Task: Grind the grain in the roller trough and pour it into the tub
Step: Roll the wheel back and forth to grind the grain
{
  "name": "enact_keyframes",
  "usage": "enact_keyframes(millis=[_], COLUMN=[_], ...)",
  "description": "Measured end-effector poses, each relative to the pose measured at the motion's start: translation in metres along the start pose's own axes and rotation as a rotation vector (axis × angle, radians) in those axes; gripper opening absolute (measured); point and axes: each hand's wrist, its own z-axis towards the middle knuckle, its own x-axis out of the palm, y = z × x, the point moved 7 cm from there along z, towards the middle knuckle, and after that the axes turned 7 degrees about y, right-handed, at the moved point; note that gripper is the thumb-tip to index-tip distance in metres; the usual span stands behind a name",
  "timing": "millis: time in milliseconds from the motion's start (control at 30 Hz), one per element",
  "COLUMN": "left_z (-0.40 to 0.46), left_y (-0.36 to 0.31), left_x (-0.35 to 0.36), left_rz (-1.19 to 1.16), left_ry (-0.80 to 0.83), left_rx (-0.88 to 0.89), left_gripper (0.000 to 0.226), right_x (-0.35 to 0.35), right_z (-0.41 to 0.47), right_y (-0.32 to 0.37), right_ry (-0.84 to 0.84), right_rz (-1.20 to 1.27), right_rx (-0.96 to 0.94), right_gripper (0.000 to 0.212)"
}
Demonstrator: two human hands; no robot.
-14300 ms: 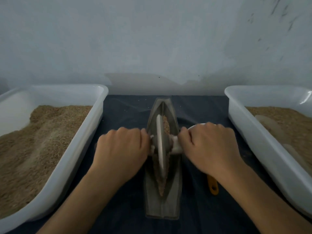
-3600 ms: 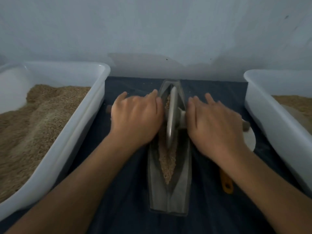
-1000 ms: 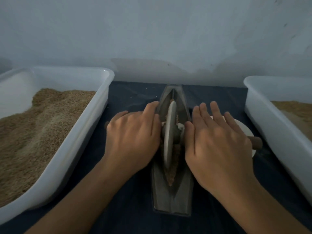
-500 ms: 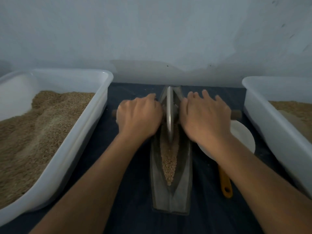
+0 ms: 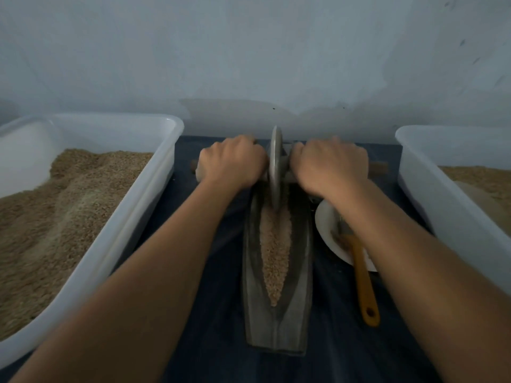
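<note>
A grey boat-shaped roller trough (image 5: 297, 299) lies lengthwise on the dark cloth, with tan grain (image 5: 275, 244) along its groove. The metal roller wheel (image 5: 276, 164) stands upright at the trough's far end. My left hand (image 5: 231, 163) grips the wooden axle on the wheel's left, my right hand (image 5: 330, 165) grips it on the right; the axle's tips (image 5: 377, 169) stick out past both fists. A white tub (image 5: 119, 230) holding grain stands at the left, another white tub (image 5: 431, 194) at the right.
A white plate (image 5: 326, 230) lies right of the trough under my right forearm, with a yellow-handled brush (image 5: 363, 283) resting across it. A pale wall rises close behind the trough's far end. Dark cloth (image 5: 215, 341) covers the table between the tubs.
Both hands have pushed the wheel farther away to the trough's far end, and their fingers have curled round the axle. More grain now shows in the groove.
</note>
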Motion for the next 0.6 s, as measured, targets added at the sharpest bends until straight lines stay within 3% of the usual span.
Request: enact_keyframes(millis=[167, 300, 400, 500, 600], left_z=[-0.023, -0.103, -0.149, -0.142, -0.089], left_y=[0.003, -0.003, -0.003, -0.010, -0.018], left_x=[0.001, -0.015, -0.022, -0.022, -0.018], left_rz=[-0.031, 0.066, 0.064, 0.124, 0.231], left_ry=[-0.007, -0.281, -0.434, -0.388, -0.253], left_rx=[-0.001, 0.155, 0.279, 0.281, 0.130], left_gripper=[0.040, 0.060, 0.048, 0.052, 0.064], right_x=[-0.005, 0.012, 0.013, 0.018, 0.020], right_z=[-0.003, -0.075, -0.123, -0.114, -0.061], right_y=[0.007, -0.001, -0.006, -0.012, -0.011], right_ry=[-0.050, -0.020, -0.033, 0.024, 0.079], right_rz=[-0.017, 0.014, 0.060, 0.112, 0.084], right_rx=[-0.017, -0.103, -0.140, -0.146, -0.111], right_gripper=[0.048, 0.069, 0.070, 0.068, 0.063])
